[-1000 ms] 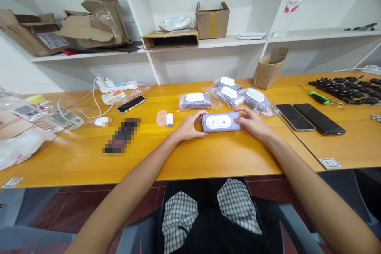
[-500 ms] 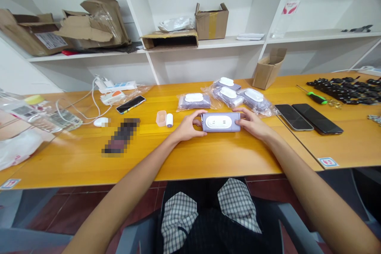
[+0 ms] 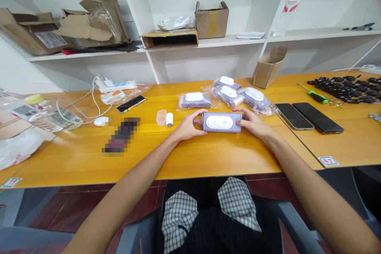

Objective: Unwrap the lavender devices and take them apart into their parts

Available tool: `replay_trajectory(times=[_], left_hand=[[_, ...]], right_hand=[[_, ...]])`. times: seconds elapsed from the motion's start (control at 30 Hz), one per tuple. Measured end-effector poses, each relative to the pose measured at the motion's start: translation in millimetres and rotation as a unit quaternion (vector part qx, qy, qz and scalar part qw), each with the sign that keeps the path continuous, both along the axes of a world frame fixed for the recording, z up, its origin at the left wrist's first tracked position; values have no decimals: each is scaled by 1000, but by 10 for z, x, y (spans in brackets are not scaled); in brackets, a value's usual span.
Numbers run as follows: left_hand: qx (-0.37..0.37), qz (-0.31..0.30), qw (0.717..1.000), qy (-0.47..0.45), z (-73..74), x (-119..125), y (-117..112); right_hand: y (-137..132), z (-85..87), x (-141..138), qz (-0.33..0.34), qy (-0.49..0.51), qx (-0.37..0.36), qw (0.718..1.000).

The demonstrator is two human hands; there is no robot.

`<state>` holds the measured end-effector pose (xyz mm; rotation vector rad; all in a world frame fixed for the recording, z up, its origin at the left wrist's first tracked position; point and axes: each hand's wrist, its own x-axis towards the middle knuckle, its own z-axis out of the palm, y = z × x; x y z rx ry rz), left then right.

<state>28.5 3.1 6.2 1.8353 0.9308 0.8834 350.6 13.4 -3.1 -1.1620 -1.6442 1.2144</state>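
Note:
A purple device (image 3: 222,122) with a white oval panel on top lies on the orange table (image 3: 190,154), held at both ends. My left hand (image 3: 189,125) grips its left end with thumb and fingers curled round it. My right hand (image 3: 253,123) grips its right end the same way. Just behind lie several similar purple devices in clear plastic bags (image 3: 195,100), with more bagged ones (image 3: 235,93) to their right. A small white cylinder (image 3: 169,119) and a pale orange cap (image 3: 161,118) stand to the left of my left hand.
Two dark phones (image 3: 309,117) lie face up at the right, with a green-handled screwdriver (image 3: 315,95) and a heap of black parts (image 3: 351,85) beyond. Another phone (image 3: 131,104), a power strip (image 3: 117,86) and cables sit at the left. A small cardboard box (image 3: 269,67) stands behind.
The purple device has shifted slightly in my hands, turning a little so its top faces up more. Both hands stay on its ends.

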Motion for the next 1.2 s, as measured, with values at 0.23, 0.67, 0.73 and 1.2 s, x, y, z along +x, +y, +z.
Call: replay_trajectory(times=[0.23,0.67,0.73,1.2], left_hand=[[16,-5,1000,19,0,11,-17],[-4,-1,1000,-5,14,52,-67],[-7,-3,1000,-7,14,50,-61],[-39,-9,999,-37,19,-18,13]], right_hand=[[-25,37,7,17,-20,20,999],[-31,46,-23,4,-20,49,999],[-31,46,-27,4,-22,51,998],[-52,37,10,-1,-49,69,996]])
